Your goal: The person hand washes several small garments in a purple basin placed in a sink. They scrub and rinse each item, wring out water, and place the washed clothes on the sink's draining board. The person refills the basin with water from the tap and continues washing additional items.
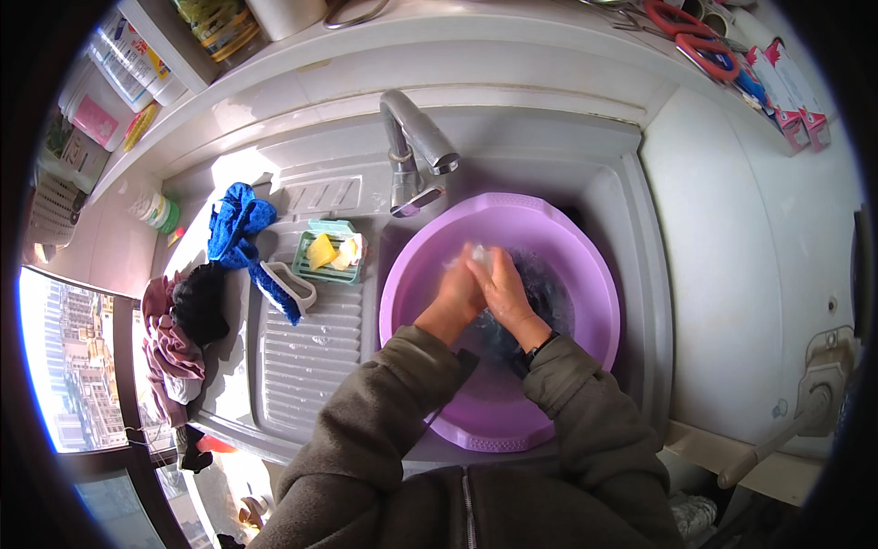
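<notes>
Both hands are held pressed together above the purple basin (416, 265), the left hand (460, 291) set against the right hand (508, 295), with the fingertips pointed away from the body. Something whitish is seen at the fingertips; whether it is foam or a small item pinched there cannot be told. Beneath the hands, dark cloth (547, 300) is partly covered by cloudy water in the basin. A dark band (541, 347) is worn on the right wrist.

The basin is placed in the grey sink (655, 274), just in front of the tap (422, 137). On the ridged drainboard (306, 375) to the left, a yellow soap bar (320, 252) is held in a green soap dish (329, 274). A blue-bristled brush (277, 293) is laid beside it, near a crumpled blue cloth (236, 224).
</notes>
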The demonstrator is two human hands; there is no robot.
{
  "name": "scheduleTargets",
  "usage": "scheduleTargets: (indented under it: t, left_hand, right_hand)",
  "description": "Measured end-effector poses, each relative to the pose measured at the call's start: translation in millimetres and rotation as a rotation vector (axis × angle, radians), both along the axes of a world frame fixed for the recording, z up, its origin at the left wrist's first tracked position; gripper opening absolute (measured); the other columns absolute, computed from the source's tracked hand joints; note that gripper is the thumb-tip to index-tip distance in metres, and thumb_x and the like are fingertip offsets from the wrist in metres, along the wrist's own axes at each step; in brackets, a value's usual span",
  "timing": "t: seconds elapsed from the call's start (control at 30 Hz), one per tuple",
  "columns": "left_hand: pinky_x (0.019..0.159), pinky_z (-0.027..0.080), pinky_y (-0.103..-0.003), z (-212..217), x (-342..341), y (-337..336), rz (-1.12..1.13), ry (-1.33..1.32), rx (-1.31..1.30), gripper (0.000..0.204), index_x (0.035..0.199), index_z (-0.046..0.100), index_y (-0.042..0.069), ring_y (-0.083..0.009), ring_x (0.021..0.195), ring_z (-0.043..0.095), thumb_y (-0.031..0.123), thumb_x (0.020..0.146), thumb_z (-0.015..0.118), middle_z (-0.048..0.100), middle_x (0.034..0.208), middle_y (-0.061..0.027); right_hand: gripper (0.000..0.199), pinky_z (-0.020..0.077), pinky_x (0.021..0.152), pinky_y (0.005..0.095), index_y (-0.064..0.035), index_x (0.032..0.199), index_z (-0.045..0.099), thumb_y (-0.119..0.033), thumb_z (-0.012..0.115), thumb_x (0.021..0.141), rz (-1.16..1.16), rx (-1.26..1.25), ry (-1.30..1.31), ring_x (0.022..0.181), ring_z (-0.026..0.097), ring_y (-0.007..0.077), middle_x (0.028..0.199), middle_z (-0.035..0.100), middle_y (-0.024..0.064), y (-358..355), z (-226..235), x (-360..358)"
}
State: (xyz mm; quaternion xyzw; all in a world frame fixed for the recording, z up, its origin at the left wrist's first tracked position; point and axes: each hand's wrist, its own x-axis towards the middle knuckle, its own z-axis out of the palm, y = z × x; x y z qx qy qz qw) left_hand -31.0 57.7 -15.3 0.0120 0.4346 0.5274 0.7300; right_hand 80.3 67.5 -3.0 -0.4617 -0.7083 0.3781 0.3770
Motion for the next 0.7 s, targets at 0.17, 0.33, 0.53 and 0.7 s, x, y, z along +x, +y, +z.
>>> scheduleTargets:
  t: [0.17, 0.33, 0.53, 0.7]
  left_hand:
    - [0.070, 0.053, -0.040, -7, 1, -4, -0.240, 0.644, -0.096, 0.043, 0.103, 0.068, 0.003, -0.0291, 0.080, 0.068, 0.040, 0.104, 0.046, 0.070, 0.093, -0.0141]
    - [0.085, 0.055, -0.047, 42, 0, -13, -0.571, 1.527, 0.129, 0.052, 0.104, 0.070, -0.006, -0.0382, 0.097, 0.073, 0.040, 0.103, 0.045, 0.072, 0.102, -0.0276]
    - [0.102, 0.052, -0.049, 52, -32, -21, -1.137, 1.704, -0.065, 0.044, 0.124, 0.066, 0.002, -0.0410, 0.127, 0.060, 0.030, 0.090, 0.066, 0.058, 0.142, -0.0220]
    - [0.103, 0.051, -0.048, 20, -51, -31, -1.250, 1.527, 0.097, 0.043, 0.109, 0.073, -0.003, -0.0429, 0.122, 0.062, 0.031, 0.083, 0.069, 0.066, 0.125, -0.0270]
  right_hand:
    - [0.035, 0.0519, 0.078, 0.0432, 0.0020, 0.104, 0.059, -0.033, 0.056, 0.105, -0.081, -0.110, 0.065, 0.082, 0.066, 0.0354, 0.083, 0.065, 0.0155, 2, -4, -1]
    - [0.031, 0.0486, 0.065, 0.0316, -0.0035, 0.101, 0.069, -0.031, 0.056, 0.106, 0.042, -0.995, 0.391, 0.073, 0.063, 0.0143, 0.090, 0.069, 0.0040, 16, -28, 17]
    - [0.024, 0.0536, 0.074, 0.0451, -0.0046, 0.101, 0.074, -0.024, 0.060, 0.096, 0.216, -0.513, -0.247, 0.085, 0.070, 0.0362, 0.097, 0.074, 0.0145, -16, -83, 12]
    - [0.021, 0.0554, 0.080, 0.0501, -0.0085, 0.101, 0.077, -0.017, 0.059, 0.092, 0.600, -0.124, -0.850, 0.098, 0.070, 0.0416, 0.106, 0.074, 0.0162, -63, -107, 7]
